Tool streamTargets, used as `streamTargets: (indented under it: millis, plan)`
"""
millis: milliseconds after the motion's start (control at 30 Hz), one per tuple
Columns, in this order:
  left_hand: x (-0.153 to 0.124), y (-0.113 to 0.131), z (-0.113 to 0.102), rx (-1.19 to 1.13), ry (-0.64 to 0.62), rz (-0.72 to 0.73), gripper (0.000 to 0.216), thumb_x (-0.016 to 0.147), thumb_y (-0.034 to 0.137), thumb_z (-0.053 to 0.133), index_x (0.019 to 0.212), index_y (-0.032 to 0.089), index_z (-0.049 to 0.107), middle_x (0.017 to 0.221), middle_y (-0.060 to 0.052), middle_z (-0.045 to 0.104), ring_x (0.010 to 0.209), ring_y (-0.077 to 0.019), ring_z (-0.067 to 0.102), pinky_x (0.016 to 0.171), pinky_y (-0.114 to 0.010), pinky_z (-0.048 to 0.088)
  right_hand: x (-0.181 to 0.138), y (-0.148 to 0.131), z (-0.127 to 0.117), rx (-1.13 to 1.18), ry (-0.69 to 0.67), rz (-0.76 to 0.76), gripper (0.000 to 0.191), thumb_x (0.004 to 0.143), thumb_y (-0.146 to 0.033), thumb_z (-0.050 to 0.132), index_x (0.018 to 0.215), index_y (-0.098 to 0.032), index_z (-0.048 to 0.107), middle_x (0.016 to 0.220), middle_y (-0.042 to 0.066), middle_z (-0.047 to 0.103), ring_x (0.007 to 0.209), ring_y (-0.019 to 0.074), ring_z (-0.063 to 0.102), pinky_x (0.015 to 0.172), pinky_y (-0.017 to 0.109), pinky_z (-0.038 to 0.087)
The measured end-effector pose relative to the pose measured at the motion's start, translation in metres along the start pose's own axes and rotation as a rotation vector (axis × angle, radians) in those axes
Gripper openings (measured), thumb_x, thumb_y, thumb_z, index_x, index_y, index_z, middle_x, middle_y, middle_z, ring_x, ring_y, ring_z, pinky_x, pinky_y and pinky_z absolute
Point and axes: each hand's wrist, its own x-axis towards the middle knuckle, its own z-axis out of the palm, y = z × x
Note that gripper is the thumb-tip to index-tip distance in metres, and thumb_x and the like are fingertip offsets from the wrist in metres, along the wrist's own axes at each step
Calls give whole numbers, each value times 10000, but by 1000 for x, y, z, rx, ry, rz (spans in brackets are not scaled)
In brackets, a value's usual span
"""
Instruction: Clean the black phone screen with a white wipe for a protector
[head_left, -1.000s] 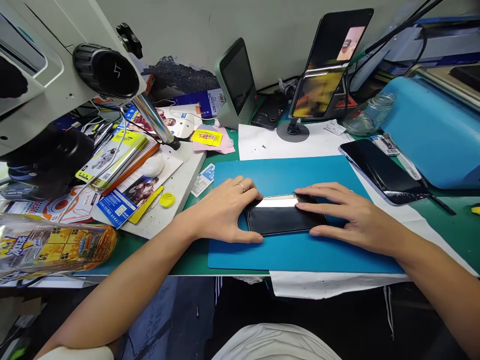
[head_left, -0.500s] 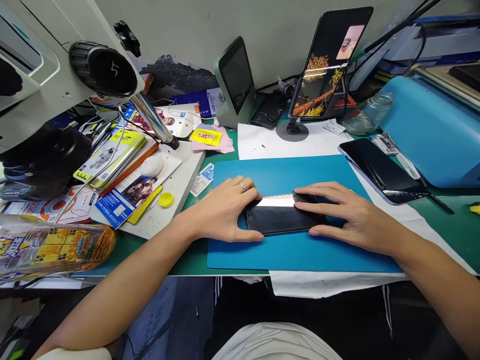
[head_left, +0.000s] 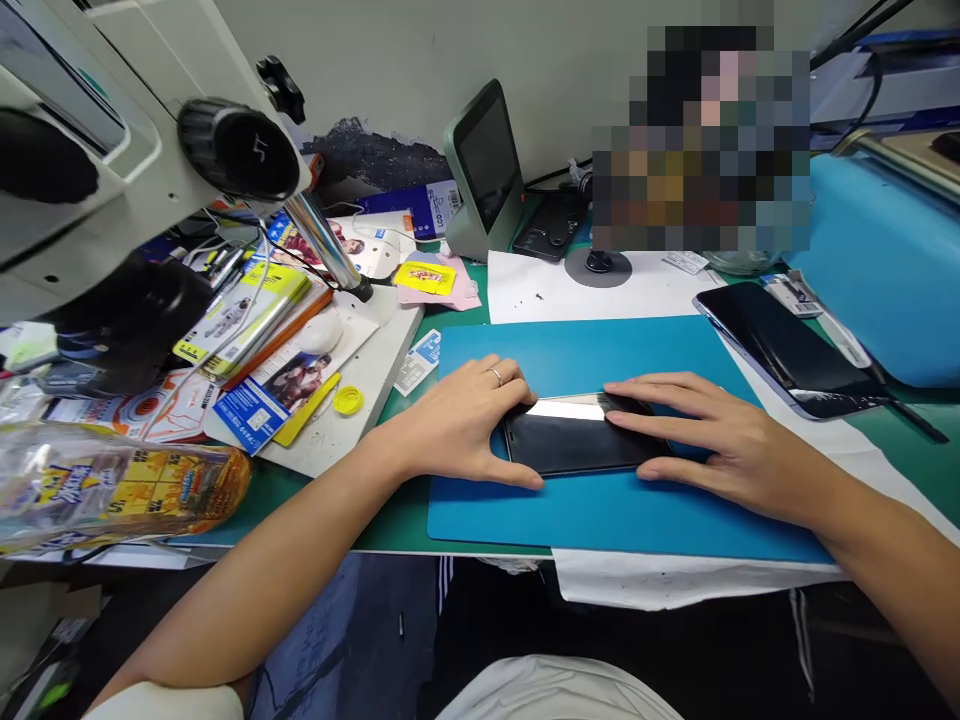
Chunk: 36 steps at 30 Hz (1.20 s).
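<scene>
A dark smartphone (head_left: 581, 440) with a bright reflection along its far side lies flat on the blue work mat (head_left: 487, 520). My left hand (head_left: 472, 420), with a ring on one finger, is curved around the phone's left end, its thumb along the near edge and its fingers at the far edge. Across the right end reaches my right hand (head_left: 705, 430); one finger rests on the glass, another lies near the far edge, and the thumb is at the near edge. That hand hides the phone's right end.
Another phone (head_left: 787, 345) lies right of the mat, beside a thin dark tool. At left stand a microscope (head_left: 240, 150), stacked boxes (head_left: 247, 310) and a plastic-wrapped package (head_left: 150, 490). A small display (head_left: 487, 160) stands behind. A pixelated patch covers the back right.
The view has shifted slightly, so most things appear a little further right. Both hands keep nearly the same places on the phone. The area around the back stand is now pixelated.
</scene>
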Motion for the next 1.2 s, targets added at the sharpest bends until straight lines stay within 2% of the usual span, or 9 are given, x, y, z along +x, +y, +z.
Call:
streamTargets:
  millis: [333, 600, 867, 1200]
  plan:
    - [0, -1, -2, -2, -10, 5, 671, 782, 723, 715, 1161, 179, 609, 1078, -106, 598, 1009, -293, 558, 883, -418, 449, -2, 2, 2, 38, 51, 23, 545, 869, -405, 733, 1397, -441, 604, 1451, -3, 624, 1289, 347, 585, 1032, 567, 547]
    - [0, 0, -3, 28, -22, 14, 674, 792, 714, 709, 1168, 165, 604, 1078, -104, 592, 980, -286, 554, 870, -408, 439, 2, -2, -1, 16, 62, -14, 519, 864, -403, 744, 1368, -441, 629, 1406, 2, 655, 1232, 338, 621, 972, 544, 591]
    - [1, 1, -5, 26, -32, 18, 640, 802, 691, 712, 1147, 164, 602, 1074, -103, 589, 974, -283, 550, 855, -412, 439, 1, 0, 1, 2, 35, -11, 563, 874, -366, 730, 1406, -474, 581, 1430, -9, 630, 1261, 362, 591, 977, 609, 578]
    - [1, 0, -2, 36, -25, 13, 620, 809, 684, 702, 1145, 172, 602, 1077, -103, 588, 969, -281, 550, 868, -415, 440, 4, -3, 0, 7, 51, -27, 552, 863, -376, 747, 1391, -447, 607, 1418, 6, 644, 1227, 343, 617, 961, 560, 591]
